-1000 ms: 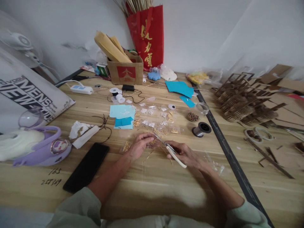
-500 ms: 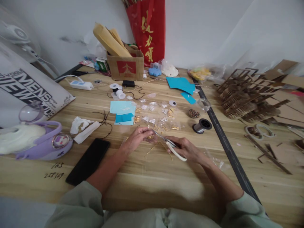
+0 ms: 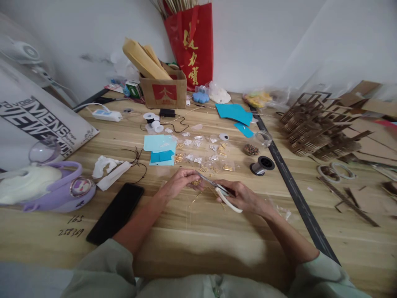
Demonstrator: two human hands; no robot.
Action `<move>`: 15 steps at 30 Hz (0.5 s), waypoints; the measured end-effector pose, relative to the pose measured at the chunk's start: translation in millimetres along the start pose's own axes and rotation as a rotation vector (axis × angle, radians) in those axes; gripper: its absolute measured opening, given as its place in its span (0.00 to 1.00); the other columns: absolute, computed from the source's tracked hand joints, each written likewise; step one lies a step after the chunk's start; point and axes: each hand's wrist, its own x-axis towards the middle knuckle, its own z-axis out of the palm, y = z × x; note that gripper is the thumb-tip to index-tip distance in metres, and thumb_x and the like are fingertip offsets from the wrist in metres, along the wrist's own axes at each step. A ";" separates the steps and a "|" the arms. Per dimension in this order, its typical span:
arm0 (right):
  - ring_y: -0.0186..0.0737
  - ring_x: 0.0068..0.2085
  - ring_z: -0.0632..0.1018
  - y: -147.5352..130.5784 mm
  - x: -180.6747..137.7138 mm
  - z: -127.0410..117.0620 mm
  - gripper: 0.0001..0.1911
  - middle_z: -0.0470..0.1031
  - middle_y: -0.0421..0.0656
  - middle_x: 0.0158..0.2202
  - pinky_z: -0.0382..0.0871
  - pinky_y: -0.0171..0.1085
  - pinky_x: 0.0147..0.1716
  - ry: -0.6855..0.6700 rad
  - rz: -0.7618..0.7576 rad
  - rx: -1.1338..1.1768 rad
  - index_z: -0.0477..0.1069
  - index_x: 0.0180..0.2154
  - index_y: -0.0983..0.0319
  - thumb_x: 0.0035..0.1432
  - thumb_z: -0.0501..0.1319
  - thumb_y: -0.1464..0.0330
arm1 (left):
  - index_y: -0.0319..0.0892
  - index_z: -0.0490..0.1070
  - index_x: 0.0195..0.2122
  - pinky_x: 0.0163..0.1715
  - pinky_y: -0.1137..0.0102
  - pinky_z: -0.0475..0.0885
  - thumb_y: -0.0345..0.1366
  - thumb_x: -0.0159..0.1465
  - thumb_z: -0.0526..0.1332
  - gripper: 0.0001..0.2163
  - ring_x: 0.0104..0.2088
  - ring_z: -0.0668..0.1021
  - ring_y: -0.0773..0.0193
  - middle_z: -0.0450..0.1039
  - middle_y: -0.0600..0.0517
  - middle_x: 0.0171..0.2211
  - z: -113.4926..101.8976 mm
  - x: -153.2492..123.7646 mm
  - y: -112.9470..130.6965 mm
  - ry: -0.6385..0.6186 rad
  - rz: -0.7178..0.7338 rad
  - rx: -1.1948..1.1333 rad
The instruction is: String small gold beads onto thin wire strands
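My left hand [image 3: 179,183] pinches a small clear bag of gold beads [image 3: 196,182] between thumb and fingertips, above the table. Wrapped round the white handles of a pair of scissors [image 3: 228,201] is my right hand [image 3: 243,195]. The silver blades point up and left, their tips at the bag's edge near my left fingertips. Whether the blades touch the plastic I cannot tell. A thin gold chain [image 3: 196,197] lies on the table just below the hands. Beyond them lie several small bags of gold and silver beads [image 3: 227,167].
A black phone [image 3: 115,213] lies by my left forearm. To the right stand a spool of wire [image 3: 262,165], a heap of dark beads [image 3: 251,149] and brown woven baskets [image 3: 310,128]. Light-blue sheets [image 3: 159,143], a cardboard box [image 3: 164,93] and a red bag [image 3: 198,45] are farther back.
The camera view has tilted slightly. The scissor tips sit a little lower, closer to the bag of beads. Both hands keep nearly the same place and grip.
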 end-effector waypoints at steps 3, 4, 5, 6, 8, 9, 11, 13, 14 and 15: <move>0.30 0.25 0.64 -0.6 2.4 2.6 0.29 0.71 0.40 0.29 0.59 0.29 0.24 -0.016 -0.025 -0.007 0.67 0.56 0.65 0.57 0.61 0.55 | 0.36 0.77 0.34 0.31 0.69 0.74 0.41 0.55 0.67 0.12 0.29 0.80 0.61 0.79 0.45 0.30 3.6 -0.1 -2.7 -0.052 -0.026 0.025; 0.30 0.25 0.63 -1.0 3.2 3.5 0.29 0.71 0.40 0.29 0.59 0.28 0.23 -0.014 -0.033 -0.009 0.67 0.55 0.65 0.57 0.61 0.55 | 0.36 0.77 0.33 0.31 0.70 0.74 0.41 0.54 0.67 0.12 0.28 0.80 0.61 0.78 0.45 0.29 5.3 -0.2 -2.9 -0.055 -0.034 0.027; 0.30 0.25 0.63 -1.6 4.0 4.4 0.28 0.70 0.40 0.28 0.58 0.28 0.23 -0.007 -0.039 -0.010 0.68 0.54 0.65 0.57 0.61 0.55 | 0.36 0.77 0.32 0.30 0.70 0.74 0.42 0.54 0.68 0.13 0.27 0.80 0.61 0.78 0.45 0.29 7.1 -0.3 -2.7 -0.050 -0.039 0.026; 0.30 0.25 0.63 -2.1 4.4 5.1 0.28 0.69 0.39 0.28 0.58 0.28 0.24 -0.001 -0.043 -0.010 0.68 0.54 0.65 0.57 0.61 0.56 | 0.36 0.78 0.31 0.29 0.70 0.74 0.42 0.53 0.68 0.13 0.27 0.80 0.62 0.78 0.46 0.28 8.6 -0.5 -2.2 -0.041 -0.042 0.021; 0.29 0.25 0.62 -3.1 4.7 6.2 0.27 0.68 0.38 0.26 0.58 0.28 0.24 0.014 -0.045 -0.003 0.69 0.54 0.65 0.58 0.60 0.56 | 0.37 0.78 0.31 0.29 0.71 0.74 0.43 0.52 0.68 0.13 0.26 0.80 0.62 0.78 0.47 0.28 10.8 -1.0 -0.7 -0.029 -0.045 0.010; 0.29 0.25 0.62 -3.4 4.4 6.6 0.27 0.67 0.38 0.26 0.58 0.28 0.24 0.020 -0.044 0.006 0.69 0.54 0.65 0.58 0.60 0.56 | 0.37 0.78 0.31 0.29 0.71 0.74 0.43 0.52 0.68 0.13 0.26 0.80 0.62 0.79 0.47 0.28 11.2 -1.2 -0.1 -0.029 -0.046 0.007; 0.29 0.25 0.62 -3.6 3.7 7.1 0.27 0.67 0.38 0.26 0.58 0.28 0.23 0.019 -0.042 0.033 0.69 0.53 0.65 0.58 0.60 0.56 | 0.37 0.78 0.31 0.29 0.71 0.74 0.42 0.53 0.68 0.13 0.26 0.80 0.62 0.79 0.46 0.28 11.1 -1.5 0.6 -0.036 -0.043 0.005; 0.29 0.24 0.62 -3.1 2.9 7.5 0.26 0.67 0.38 0.26 0.58 0.27 0.23 0.015 -0.041 0.045 0.69 0.53 0.65 0.59 0.59 0.56 | 0.37 0.78 0.32 0.29 0.71 0.74 0.42 0.53 0.68 0.13 0.26 0.80 0.62 0.79 0.46 0.28 10.3 -1.4 0.0 -0.050 -0.039 0.003; 0.29 0.24 0.62 -2.7 2.6 7.8 0.26 0.67 0.38 0.25 0.57 0.27 0.23 0.015 -0.041 0.040 0.69 0.53 0.65 0.59 0.59 0.56 | 0.37 0.78 0.32 0.29 0.71 0.74 0.42 0.54 0.68 0.12 0.26 0.80 0.62 0.79 0.46 0.28 9.8 -1.2 -0.6 -0.053 -0.036 -0.003; 0.29 0.24 0.61 -2.3 2.4 8.1 0.26 0.67 0.37 0.24 0.57 0.27 0.23 0.017 -0.041 0.030 0.69 0.53 0.65 0.59 0.59 0.56 | 0.37 0.77 0.32 0.30 0.71 0.74 0.42 0.54 0.68 0.12 0.27 0.80 0.62 0.79 0.47 0.28 9.3 -1.0 -1.3 -0.054 -0.035 -0.008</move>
